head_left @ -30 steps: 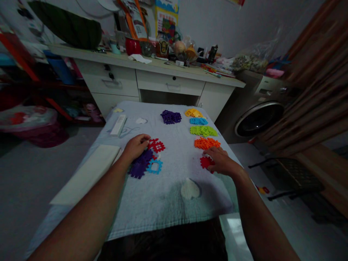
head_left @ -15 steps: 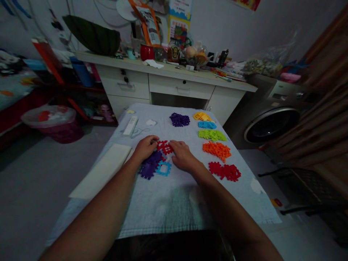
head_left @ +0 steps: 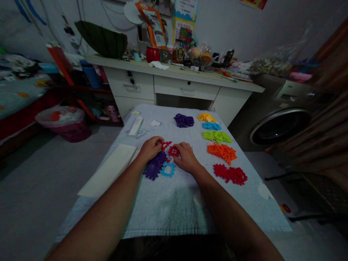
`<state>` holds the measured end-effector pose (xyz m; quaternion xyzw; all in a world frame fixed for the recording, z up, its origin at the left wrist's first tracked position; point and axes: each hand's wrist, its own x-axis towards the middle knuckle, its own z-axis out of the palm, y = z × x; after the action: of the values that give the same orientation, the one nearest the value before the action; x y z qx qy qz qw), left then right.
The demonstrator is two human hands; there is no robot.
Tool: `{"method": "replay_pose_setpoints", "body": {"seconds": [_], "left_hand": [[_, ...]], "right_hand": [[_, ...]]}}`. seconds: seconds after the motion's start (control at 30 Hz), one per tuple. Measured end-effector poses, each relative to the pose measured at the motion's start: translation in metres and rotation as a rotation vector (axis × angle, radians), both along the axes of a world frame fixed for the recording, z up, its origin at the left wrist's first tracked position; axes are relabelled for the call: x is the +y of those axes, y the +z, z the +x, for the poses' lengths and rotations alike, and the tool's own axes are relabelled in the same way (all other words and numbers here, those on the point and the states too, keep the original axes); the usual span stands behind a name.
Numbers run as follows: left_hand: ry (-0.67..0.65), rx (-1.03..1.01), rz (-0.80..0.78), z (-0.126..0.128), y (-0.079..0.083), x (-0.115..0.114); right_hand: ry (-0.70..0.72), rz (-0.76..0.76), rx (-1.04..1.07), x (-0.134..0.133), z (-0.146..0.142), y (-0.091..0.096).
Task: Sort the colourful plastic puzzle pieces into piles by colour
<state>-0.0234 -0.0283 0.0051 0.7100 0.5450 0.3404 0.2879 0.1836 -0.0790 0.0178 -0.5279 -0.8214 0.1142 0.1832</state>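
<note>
Right hand has crossed to centre frame, fingertips pinching a red piece — left hand, resting unclenched, should pin purple pieces steady.

Bare forearms, bare left hand and right hand.

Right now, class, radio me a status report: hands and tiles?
Left hand on mixed pile. Right hand touching red tile, grip unclear. Red pile lies apart, rightward.
</note>
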Motion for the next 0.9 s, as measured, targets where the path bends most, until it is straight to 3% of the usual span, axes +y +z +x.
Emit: {"method": "replay_pose_setpoints", "body": {"seconds": [0.33, 0.57, 0.7, 0.8, 0.9], "left_hand": [[0.071, 0.046, 0.131, 0.004, 0.009, -0.006], [0.051, 0.075, 0.109, 0.006, 0.003, -0.004], [0.046, 0.073, 0.053, 0.004, -0.001, -0.001], [0.024, 0.068, 0.026, 0.003, -0.003, 0.000], [0.016, 0.059, 0.018, 0.002, -0.005, 0.001]], "right_hand": [[-0.020, 0.016, 0.009, -0.003, 0.008, -0.002], [-0.071, -0.044, -0.110, -0.017, 0.025, 0.018], [-0.078, -0.089, -0.146, -0.030, 0.061, 0.042], [-0.080, -0.099, -0.149, -0.046, 0.104, 0.056], [-0.168, -0.108, -0.187, -0.066, 0.153, 0.060]]}}
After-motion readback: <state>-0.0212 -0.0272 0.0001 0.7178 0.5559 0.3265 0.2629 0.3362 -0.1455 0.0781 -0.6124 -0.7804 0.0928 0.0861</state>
